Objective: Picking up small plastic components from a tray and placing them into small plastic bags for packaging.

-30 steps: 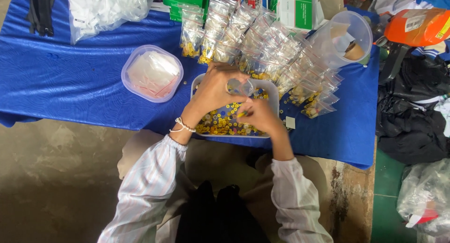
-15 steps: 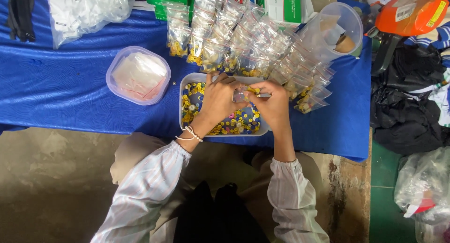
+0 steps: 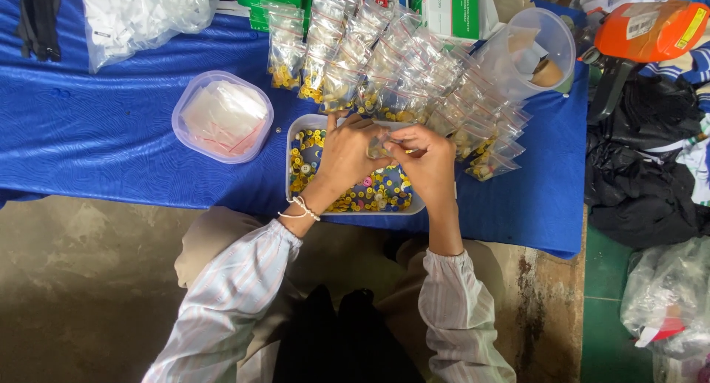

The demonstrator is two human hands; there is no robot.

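- The left hand (image 3: 347,155) and the right hand (image 3: 427,161) meet over the white tray (image 3: 296,128). Between them they pinch a small clear bag (image 3: 384,143). The fingers of both hands are pressed together on its edges, seemingly to keep its mouth up and steady right above the tray, so anything dropped falls back in.
- What the bag holds is too small to tell; its top lies hidden among the fingertips.
- The tray sits at the near edge of the counter (image 3: 111,154), close to the person's lap, within easy reach of both hands. It is filled with small buttons (image 3: 370,198), mostly yellow with a few other colours among them.
- Just beyond the tray, rows of filled clear bags (image 3: 384,65) lie overlapping, fanned out toward the far right; each shows yellow pieces at its bottom.
- To the left of the tray stands a round plastic tub (image 3: 222,117) holding a stack of empty clear bags.
- At the far right a tall clear cup (image 3: 543,46) holds paper and a brownish piece.
- Green and white boxes (image 3: 451,9) line the far edge, and a big bag of white items (image 3: 144,13) lies far left.
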